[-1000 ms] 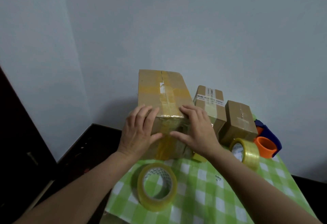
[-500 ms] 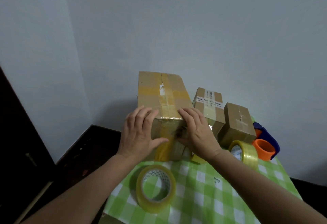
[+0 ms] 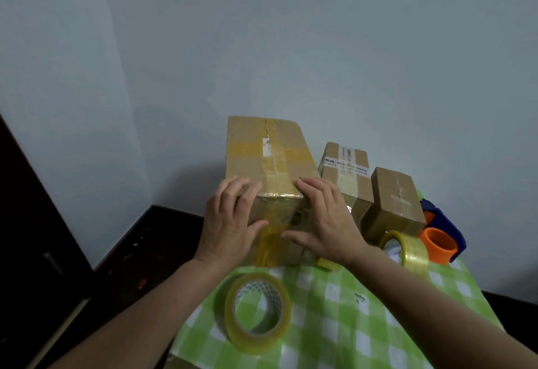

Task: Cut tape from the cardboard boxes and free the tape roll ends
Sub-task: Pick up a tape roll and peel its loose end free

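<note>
A large cardboard box [image 3: 256, 150], crossed with yellowish tape, stands at the back of the table. My left hand [image 3: 230, 220] grips its near left corner, fingers over the top edge and thumb on the front face. My right hand [image 3: 323, 220] holds the near right corner the same way. Two smaller taped boxes stand to the right: a labelled one [image 3: 348, 170] and a plain one [image 3: 393, 199]. A big clear tape roll [image 3: 257, 312] lies in front of the large box. A second clear roll [image 3: 407, 249] stands near the small boxes.
A green and white checked cloth [image 3: 334, 319] covers the table. An orange and blue tape dispenser [image 3: 439, 237] sits at the far right. A small yellowish tape piece [image 3: 327, 263] lies under my right wrist. Dark furniture [image 3: 139, 252] flanks the left, and a pale wall stands behind.
Both hands stay on the large box's near corners. My right thumb has spread out across the front face; the left thumb has drawn back to the box's left edge.
</note>
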